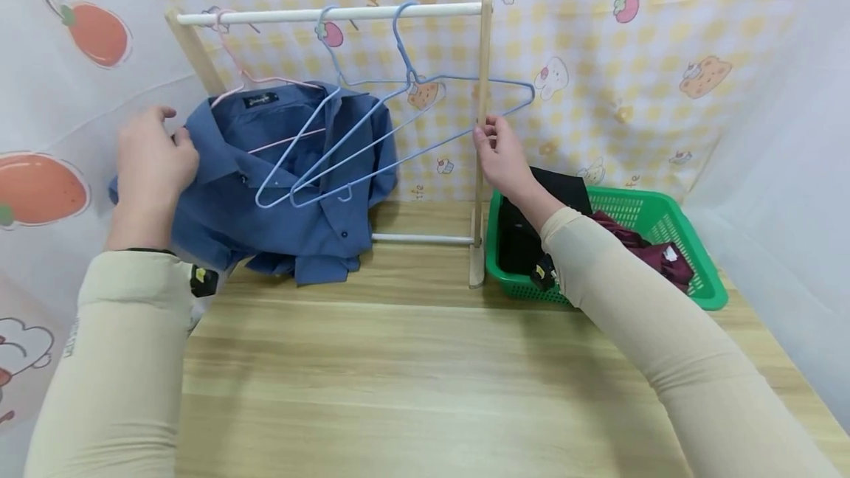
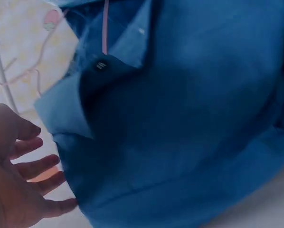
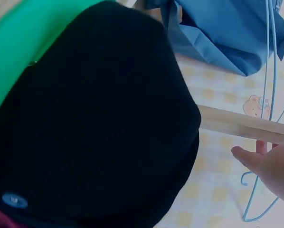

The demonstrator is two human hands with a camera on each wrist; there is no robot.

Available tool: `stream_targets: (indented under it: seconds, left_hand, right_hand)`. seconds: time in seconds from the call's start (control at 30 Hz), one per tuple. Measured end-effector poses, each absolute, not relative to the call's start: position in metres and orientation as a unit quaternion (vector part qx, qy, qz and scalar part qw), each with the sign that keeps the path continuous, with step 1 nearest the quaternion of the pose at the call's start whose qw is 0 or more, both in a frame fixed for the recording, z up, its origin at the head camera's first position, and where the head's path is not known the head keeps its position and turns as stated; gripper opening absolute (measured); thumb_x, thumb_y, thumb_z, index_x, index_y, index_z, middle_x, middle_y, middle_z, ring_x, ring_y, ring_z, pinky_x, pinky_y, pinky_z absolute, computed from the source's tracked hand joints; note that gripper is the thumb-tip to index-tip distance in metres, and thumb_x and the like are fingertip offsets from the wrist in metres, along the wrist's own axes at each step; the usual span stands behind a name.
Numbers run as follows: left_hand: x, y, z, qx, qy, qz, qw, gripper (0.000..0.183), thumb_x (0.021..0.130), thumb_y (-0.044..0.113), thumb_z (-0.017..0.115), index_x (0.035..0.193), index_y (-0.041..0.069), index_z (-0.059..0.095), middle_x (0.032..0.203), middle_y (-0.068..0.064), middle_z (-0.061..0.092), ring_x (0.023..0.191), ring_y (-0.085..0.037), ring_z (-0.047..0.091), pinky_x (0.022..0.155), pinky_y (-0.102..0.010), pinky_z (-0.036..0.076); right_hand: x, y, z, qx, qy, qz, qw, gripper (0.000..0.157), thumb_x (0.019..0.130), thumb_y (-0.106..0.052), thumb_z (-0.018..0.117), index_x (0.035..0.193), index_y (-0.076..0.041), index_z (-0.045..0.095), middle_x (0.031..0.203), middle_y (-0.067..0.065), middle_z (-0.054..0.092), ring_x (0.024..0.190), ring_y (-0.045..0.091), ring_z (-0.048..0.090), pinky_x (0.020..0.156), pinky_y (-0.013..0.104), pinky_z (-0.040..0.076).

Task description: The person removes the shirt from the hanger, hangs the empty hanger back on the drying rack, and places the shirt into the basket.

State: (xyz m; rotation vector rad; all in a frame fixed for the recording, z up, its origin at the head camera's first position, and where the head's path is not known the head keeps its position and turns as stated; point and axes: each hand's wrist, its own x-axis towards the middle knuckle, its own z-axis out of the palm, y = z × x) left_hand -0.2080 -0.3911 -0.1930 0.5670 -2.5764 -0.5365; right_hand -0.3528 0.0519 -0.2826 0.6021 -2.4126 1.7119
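Observation:
A blue button-up shirt (image 1: 285, 198) hangs from a pink hanger (image 1: 242, 76) on the left of a small rack's white bar (image 1: 285, 17). Beside its collar and shoulder is my left hand (image 1: 156, 157); the left wrist view shows the fingers spread, with the little finger right at the cloth. My right hand (image 1: 501, 153) is at the rack's right wooden post (image 1: 485, 72). Its fingertips pass behind the post in the right wrist view, while the thumb stands apart. Two bare blue hangers (image 1: 405, 68) hang tilted, overlapping the shirt in the head view.
A green basket (image 1: 710, 293) stands right of the rack on the wooden table (image 1: 412, 389). It contains a black garment (image 3: 99, 118) and a maroon one (image 1: 664, 257). Patterned curtains (image 1: 617, 65) hang behind. Low on the rack runs a white crossbar (image 1: 425, 239).

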Motion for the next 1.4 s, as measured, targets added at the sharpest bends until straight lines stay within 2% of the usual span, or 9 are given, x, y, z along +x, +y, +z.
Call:
stream_targets:
  seconds: [0.2,0.43,0.5,0.7,0.9,1.2,1.4]
  left_hand:
    - [-0.209,-0.401,-0.198,0.205,-0.948,-0.145,0.198,0.061,0.112,0.034,0.032,0.164,0.002,0.035,0.160,-0.034,0.044,0.142,-0.058,0.046,0.116,-0.071,0.038]
    - [-0.201,-0.406,-0.200,0.217,-0.948,-0.139,0.189,0.063,0.112,0.041,0.031,0.160,0.001,0.043,0.156,-0.036,0.047,0.140,-0.058,0.046,0.116,-0.071,0.038]
    - [-0.197,-0.406,-0.203,0.226,-0.945,-0.133,0.194,0.063,0.113,0.043,0.030,0.159,0.003,0.046,0.155,-0.035,0.049,0.140,-0.059,0.046,0.116,-0.071,0.038]
    - [-0.193,-0.403,-0.208,0.250,-0.934,-0.122,0.222,0.061,0.113,0.046,0.030,0.156,0.009,0.052,0.152,-0.031,0.053,0.139,-0.059,0.047,0.113,-0.070,0.039]
    - [-0.194,-0.402,-0.214,0.254,-0.927,-0.141,0.236,0.059,0.113,0.045,0.032,0.155,0.010,0.054,0.151,-0.029,0.055,0.138,-0.058,0.048,0.110,-0.070,0.038]
    - [-0.191,-0.402,-0.221,0.256,-0.924,-0.132,0.253,0.058,0.113,0.043,0.033,0.153,0.008,0.056,0.147,-0.032,0.059,0.131,-0.058,0.049,0.095,-0.069,0.038]
    - [-0.189,-0.397,-0.219,0.256,-0.919,-0.130,0.272,0.056,0.113,0.041,0.035,0.152,0.008,0.057,0.145,-0.031,0.060,0.131,-0.057,0.051,0.080,-0.058,0.039]
  right_hand:
    - [-0.357,0.052,-0.283,0.198,-0.798,0.563,0.083,0.048,0.115,-0.035,0.044,0.151,-0.003,0.043,0.138,0.020,0.056,0.120,0.029,0.059,0.102,0.044,0.051]
    - [-0.363,0.050,-0.286,0.193,-0.809,0.546,0.099,0.037,0.114,-0.036,0.048,0.138,-0.009,0.053,0.126,0.014,0.062,0.104,0.023,0.062,0.090,0.037,0.053]
    - [-0.364,0.049,-0.286,0.189,-0.814,0.539,0.100,0.037,0.114,-0.037,0.049,0.138,-0.009,0.054,0.125,0.012,0.063,0.104,0.022,0.063,0.089,0.036,0.054]
    - [-0.365,0.052,-0.288,0.200,-0.821,0.527,0.093,0.037,0.114,-0.033,0.049,0.140,-0.007,0.054,0.128,0.019,0.062,0.106,0.027,0.064,0.093,0.044,0.055]
    - [-0.365,0.054,-0.291,0.196,-0.826,0.521,0.085,0.038,0.114,-0.035,0.048,0.140,-0.008,0.053,0.128,0.019,0.062,0.109,0.028,0.065,0.095,0.045,0.055]
    - [-0.362,0.052,-0.291,0.202,-0.819,0.528,0.093,0.040,0.114,-0.036,0.048,0.141,-0.007,0.053,0.124,0.016,0.062,0.108,0.029,0.065,0.095,0.045,0.056]
    - [-0.361,0.055,-0.291,0.206,-0.822,0.523,0.097,0.038,0.114,-0.039,0.047,0.139,-0.011,0.053,0.126,0.014,0.063,0.109,0.029,0.064,0.094,0.045,0.055]
